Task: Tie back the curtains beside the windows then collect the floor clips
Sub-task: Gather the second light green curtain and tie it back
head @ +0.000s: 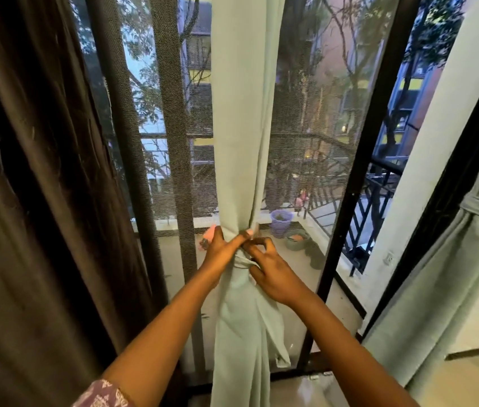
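The pale green curtain hangs gathered into a narrow column between both hands. The left hand is clamped around the bunched cloth; just right of it the right hand pinches the matching tie band, wrapped round the bundle but, by the look of it, not yet knotted. Far right of the hands, another green curtain is already cinched – so one appears done, this one halfway. The brown curtain left of the hands hangs loose. No floor clips are clearly visible (collection still ahead).
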